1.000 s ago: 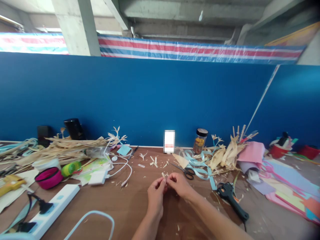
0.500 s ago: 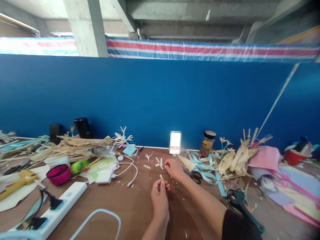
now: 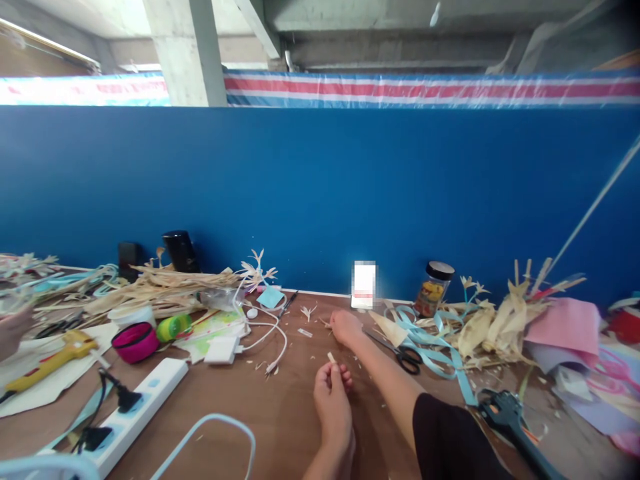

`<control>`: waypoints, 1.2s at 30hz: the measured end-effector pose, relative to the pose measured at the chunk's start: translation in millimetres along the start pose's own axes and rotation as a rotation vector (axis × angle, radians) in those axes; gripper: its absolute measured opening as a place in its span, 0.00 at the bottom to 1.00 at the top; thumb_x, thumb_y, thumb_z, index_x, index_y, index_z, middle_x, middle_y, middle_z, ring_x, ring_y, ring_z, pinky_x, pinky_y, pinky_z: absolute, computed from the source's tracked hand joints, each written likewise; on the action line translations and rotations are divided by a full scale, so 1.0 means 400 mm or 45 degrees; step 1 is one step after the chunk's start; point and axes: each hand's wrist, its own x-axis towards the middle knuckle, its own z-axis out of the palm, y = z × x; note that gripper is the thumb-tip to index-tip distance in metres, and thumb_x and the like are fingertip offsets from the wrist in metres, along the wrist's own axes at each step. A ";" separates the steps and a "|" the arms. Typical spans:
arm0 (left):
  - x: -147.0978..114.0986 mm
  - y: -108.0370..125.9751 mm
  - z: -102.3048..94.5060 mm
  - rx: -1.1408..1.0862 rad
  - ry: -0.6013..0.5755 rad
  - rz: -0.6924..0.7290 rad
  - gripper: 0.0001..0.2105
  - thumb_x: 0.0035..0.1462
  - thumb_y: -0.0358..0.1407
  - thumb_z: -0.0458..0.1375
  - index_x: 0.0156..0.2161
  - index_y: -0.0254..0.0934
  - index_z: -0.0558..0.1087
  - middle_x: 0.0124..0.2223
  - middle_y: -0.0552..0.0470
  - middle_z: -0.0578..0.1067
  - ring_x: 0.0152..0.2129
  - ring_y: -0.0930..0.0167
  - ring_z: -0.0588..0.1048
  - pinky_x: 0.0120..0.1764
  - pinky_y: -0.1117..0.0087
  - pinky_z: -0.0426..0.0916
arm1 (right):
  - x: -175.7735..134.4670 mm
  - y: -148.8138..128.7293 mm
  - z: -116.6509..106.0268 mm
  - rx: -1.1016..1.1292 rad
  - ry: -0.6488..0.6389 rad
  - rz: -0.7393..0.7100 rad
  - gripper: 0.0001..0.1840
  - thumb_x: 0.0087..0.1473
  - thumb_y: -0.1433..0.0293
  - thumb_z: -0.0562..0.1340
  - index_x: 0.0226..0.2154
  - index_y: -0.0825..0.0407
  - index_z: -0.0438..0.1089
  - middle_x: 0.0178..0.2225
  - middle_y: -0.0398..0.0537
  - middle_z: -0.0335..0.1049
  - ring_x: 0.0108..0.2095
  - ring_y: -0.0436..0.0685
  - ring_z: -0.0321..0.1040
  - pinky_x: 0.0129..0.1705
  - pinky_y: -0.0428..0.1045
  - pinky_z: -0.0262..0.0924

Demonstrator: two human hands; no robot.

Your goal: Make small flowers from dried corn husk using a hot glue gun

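Observation:
My left hand (image 3: 334, 393) rests over the brown table with thumb and fingers pinched round a small pale husk piece (image 3: 331, 358), whose tip sticks up above them. Farther forward, my right hand (image 3: 347, 328) reaches down among small cut husk pieces (image 3: 325, 324) and partly covers them. Its fingers are drawn together; whatever lies between them is hidden. A little flower-shaped husk piece (image 3: 309, 311) lies to the left of it. Black-handled scissors (image 3: 409, 360) lie just right of my right wrist, beside a broad husk sheet (image 3: 390, 328).
At right are blue ribbon (image 3: 447, 357), a dark glue gun (image 3: 510, 417), a lidded jar (image 3: 434, 291) and dried husks (image 3: 495, 327). A lit phone (image 3: 363, 287) stands at the back. A power strip (image 3: 140, 410), yellow glue gun (image 3: 50, 367) and another person's hand (image 3: 15, 330) are at left.
My right hand has moved onto the small husk pieces, covering more of them. My left hand keeps its pinch. The view has turned slightly left, and another person's hand now shows at the left edge.

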 end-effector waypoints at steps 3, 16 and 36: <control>-0.005 0.005 0.003 -0.001 -0.007 -0.019 0.14 0.42 0.41 0.60 0.32 0.32 0.68 0.26 0.52 0.72 0.22 0.75 0.70 0.27 0.74 0.66 | -0.003 0.014 0.002 -0.026 -0.008 -0.010 0.15 0.54 0.67 0.54 0.44 0.55 0.61 0.43 0.49 0.62 0.39 0.54 0.63 0.39 0.54 0.61; -0.015 0.018 0.010 -0.047 -0.006 -0.051 0.14 0.41 0.40 0.61 0.32 0.32 0.68 0.27 0.51 0.72 0.23 0.74 0.71 0.27 0.74 0.66 | -0.016 0.014 -0.014 -0.062 0.068 -0.050 0.14 0.54 0.67 0.54 0.43 0.55 0.61 0.42 0.49 0.63 0.39 0.54 0.64 0.39 0.54 0.61; -0.019 0.016 0.019 -0.050 -0.049 -0.091 0.14 0.40 0.41 0.61 0.29 0.33 0.66 0.24 0.53 0.71 0.21 0.75 0.71 0.27 0.73 0.65 | -0.239 0.080 -0.094 0.433 0.412 -0.249 0.13 0.55 0.72 0.43 0.33 0.53 0.61 0.29 0.46 0.67 0.31 0.51 0.64 0.33 0.45 0.58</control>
